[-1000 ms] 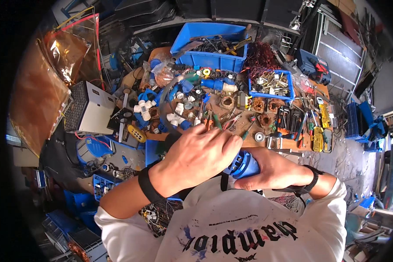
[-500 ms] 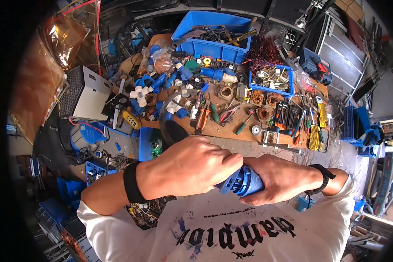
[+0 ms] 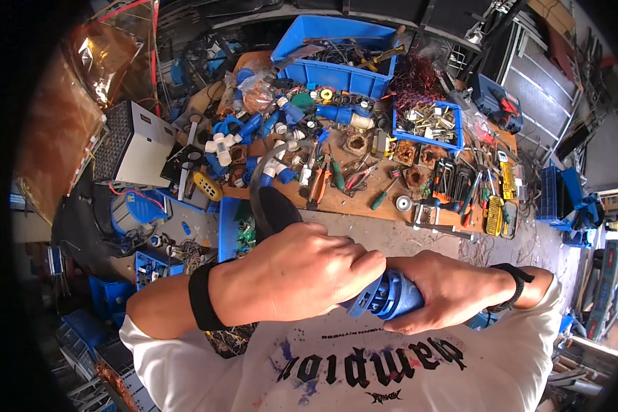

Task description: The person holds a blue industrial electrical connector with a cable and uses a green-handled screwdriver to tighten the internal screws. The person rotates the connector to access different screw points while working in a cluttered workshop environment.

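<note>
- Plug [image 3: 402,296], blue, at five o'clock in view: right hand [image 3: 450,288] wraps it; left hand [image 3: 299,275] clamps its left end, fingertips hidden.
- Dark tube [image 3: 256,187] curves at eleven o'clock from left hand.
- Orange pliers [image 3: 318,184] on wooden table [image 3: 350,204], twelve o'clock; blue bin [image 3: 338,77] beyond.

Part [image 3: 397,296]: between the person's left hand [image 3: 299,275] and right hand [image 3: 453,288], before the workbench [image 3: 364,208]. Bin [image 3: 347,77]: at its far edge. Tray [image 3: 426,142]: right of the bin, nearer the person.
</note>
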A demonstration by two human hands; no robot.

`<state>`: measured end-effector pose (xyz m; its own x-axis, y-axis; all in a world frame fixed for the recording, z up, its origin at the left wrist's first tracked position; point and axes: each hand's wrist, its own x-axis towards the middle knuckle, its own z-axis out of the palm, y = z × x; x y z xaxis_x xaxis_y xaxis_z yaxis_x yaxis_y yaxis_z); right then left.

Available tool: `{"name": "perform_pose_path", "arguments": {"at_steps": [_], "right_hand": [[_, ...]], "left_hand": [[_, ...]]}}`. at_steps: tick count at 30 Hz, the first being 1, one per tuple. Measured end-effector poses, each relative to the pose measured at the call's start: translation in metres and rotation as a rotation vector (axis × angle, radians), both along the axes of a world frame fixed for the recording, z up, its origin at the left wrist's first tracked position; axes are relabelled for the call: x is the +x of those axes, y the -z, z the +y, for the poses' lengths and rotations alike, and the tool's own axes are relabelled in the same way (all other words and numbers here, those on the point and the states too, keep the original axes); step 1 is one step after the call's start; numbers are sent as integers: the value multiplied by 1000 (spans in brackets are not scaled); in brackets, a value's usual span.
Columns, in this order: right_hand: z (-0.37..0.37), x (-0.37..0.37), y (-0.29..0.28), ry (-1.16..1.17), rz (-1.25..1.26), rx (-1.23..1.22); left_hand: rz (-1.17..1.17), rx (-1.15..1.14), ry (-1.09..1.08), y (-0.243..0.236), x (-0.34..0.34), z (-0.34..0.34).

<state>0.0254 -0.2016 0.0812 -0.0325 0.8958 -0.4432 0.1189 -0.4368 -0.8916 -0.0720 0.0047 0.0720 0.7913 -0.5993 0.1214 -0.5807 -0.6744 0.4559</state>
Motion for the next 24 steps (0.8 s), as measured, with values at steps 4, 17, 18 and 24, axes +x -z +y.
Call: {"name": "perform_pose_path", "arguments": {"at_steps": [4, 17, 18, 24], "right_hand": [[-1, -4, 1, 1, -70, 21], [-12, 0, -2, -20, -51, 103], [-11, 0, -4, -23, -71, 90], [-8, 2, -12, -49, -153, 16]], "left_hand": [[93, -52, -65, -1, -6, -3], [161, -109, -46, -13, -6, -11], [159, -109, -57, -16, -6, -11], [184, -105, -104, -10, -6, -12]]}}
